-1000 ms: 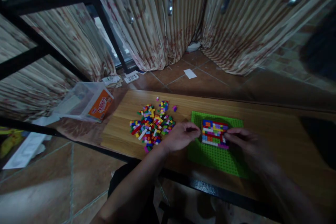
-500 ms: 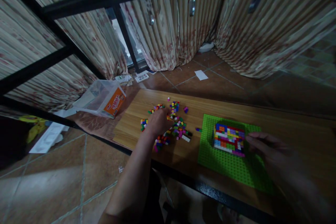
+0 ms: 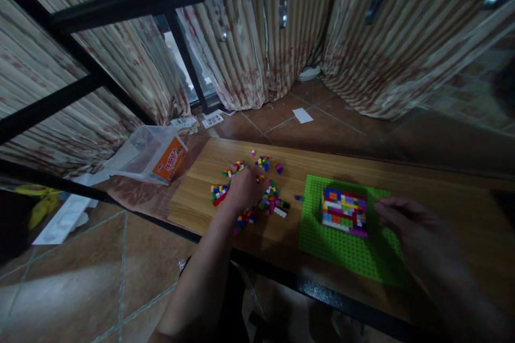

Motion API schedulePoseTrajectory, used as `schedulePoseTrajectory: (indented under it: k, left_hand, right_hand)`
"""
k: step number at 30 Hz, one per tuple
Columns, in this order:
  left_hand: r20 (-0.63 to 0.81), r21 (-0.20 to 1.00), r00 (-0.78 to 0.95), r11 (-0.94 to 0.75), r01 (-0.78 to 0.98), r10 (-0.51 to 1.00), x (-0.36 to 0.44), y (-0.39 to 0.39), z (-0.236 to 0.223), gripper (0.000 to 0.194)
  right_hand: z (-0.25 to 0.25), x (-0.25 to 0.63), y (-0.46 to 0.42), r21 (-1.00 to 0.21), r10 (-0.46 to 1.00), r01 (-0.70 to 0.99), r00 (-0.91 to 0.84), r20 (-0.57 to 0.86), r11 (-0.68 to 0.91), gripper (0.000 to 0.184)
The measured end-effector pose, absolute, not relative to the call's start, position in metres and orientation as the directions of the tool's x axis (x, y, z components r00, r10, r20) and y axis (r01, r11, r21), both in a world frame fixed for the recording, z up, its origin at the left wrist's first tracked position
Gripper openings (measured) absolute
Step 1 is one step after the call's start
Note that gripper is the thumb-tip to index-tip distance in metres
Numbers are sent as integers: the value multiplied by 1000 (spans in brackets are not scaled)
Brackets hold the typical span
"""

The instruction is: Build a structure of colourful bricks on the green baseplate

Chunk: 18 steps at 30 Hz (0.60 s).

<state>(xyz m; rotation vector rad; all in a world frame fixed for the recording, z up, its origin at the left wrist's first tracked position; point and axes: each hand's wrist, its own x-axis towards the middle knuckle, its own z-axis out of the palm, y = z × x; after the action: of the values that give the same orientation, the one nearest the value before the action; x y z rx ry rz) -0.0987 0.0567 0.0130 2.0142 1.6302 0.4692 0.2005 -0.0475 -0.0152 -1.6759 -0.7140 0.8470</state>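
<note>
My left hand (image 3: 247,188) is down in the pile of small toy bricks (image 3: 274,201), back of the hand up. Its fingers are curled, and the tips are hidden among the pieces. To the right lies a green baseplate (image 3: 311,233) carrying a low rectangular block of many-coloured bricks (image 3: 344,213). Just right of that block, over the plate, my right hand (image 3: 406,222) has thumb and forefinger pressed together. Whatever they may pinch is too small and dark to make out.
The wooden table (image 3: 197,171) has a dark front edge. A blue and green piece (image 3: 299,198) lies between pile and baseplate; a white brick (image 3: 280,212) borders the pile. A clear plastic box (image 3: 139,158) with an orange label stands beyond the table's left end. Curtains hang behind.
The view has shifted slightly. My right hand has drawn a little away from the brick block. My left hand stays in the pile, and a red brick now shows at its left.
</note>
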Motion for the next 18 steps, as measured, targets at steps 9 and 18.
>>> schedulePoseTrajectory:
  k: [9,18]
  left_hand:
    - [-361,784,522,555,-277,772,-43,25,19,27]
    - [-367,708,603,633,-313,709,-12,5,6,36]
  right_hand:
    - [-2,163,-60,-962,923,264,347,166,73,16]
    - [-1,138,-59,-921,937,327,199,286,212,10]
